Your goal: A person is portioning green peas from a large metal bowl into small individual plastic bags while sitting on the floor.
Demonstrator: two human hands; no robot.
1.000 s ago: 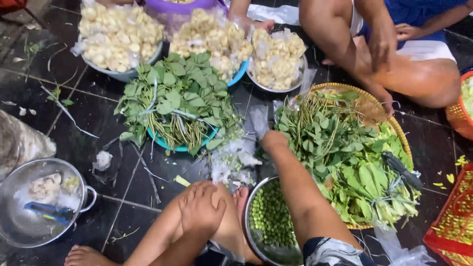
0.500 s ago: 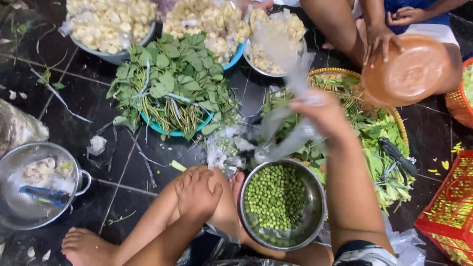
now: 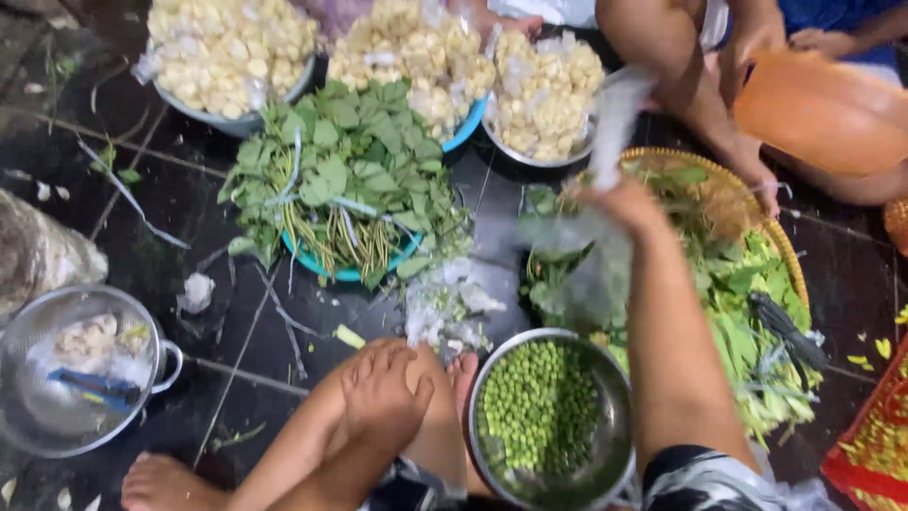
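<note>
While my right hand (image 3: 624, 203) pinches the clear plastic bag (image 3: 610, 123) by its lower end, it hangs limp & light above; left hand (image 3: 383, 397) rests spread on my knee

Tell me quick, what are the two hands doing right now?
Left hand: open, fingers spread, resting on the person's knee, holding nothing.
Right hand: closed on a clear plastic bag, lifted above the basket of greens.

Dark tiled floor (image 3: 170, 203) carries bowls, a woven tray (image 3: 790, 260), scattered scraps.
</note>
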